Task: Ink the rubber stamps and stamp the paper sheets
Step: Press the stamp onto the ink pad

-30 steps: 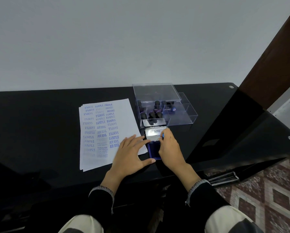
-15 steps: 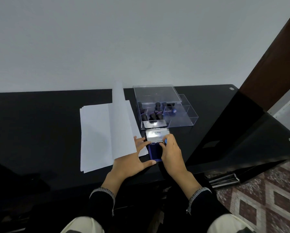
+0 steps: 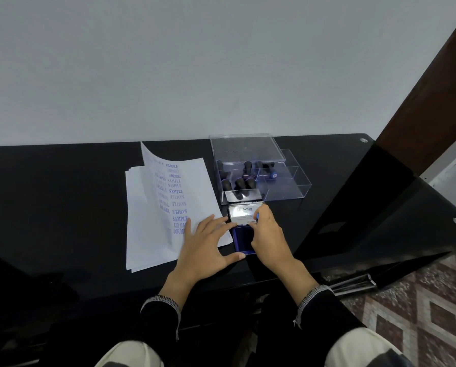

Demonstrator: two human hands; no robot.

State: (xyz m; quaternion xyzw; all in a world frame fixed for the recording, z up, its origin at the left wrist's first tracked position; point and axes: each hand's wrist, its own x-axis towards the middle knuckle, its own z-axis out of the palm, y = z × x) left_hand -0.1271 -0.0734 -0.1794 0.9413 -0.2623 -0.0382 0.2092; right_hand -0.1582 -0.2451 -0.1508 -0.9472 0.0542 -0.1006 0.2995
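Note:
A stack of white paper sheets (image 3: 144, 234) lies on the black table (image 3: 62, 197). Its top sheet (image 3: 192, 181) carries rows of blue stamp marks, and its far left corner curls up. My left hand (image 3: 205, 245) rests flat on that sheet's near right corner, fingers spread. My right hand (image 3: 270, 234) is closed on a rubber stamp whose blue tip (image 3: 257, 215) shows between the fingers, over the ink pad (image 3: 241, 241). The pad's silver lid (image 3: 241, 211) stands open behind it.
A clear plastic box (image 3: 290, 181) with several black-handled stamps (image 3: 238, 182) stands just beyond the ink pad, its clear lid (image 3: 245, 148) propped at the back. The table's front edge is close to my wrists. A lower glass shelf (image 3: 406, 221) extends right.
The stamped top sheet lay flat, then stood up on edge half a second ago, and now lies back down with a corner still raised. My right hand stayed at the ink pad.

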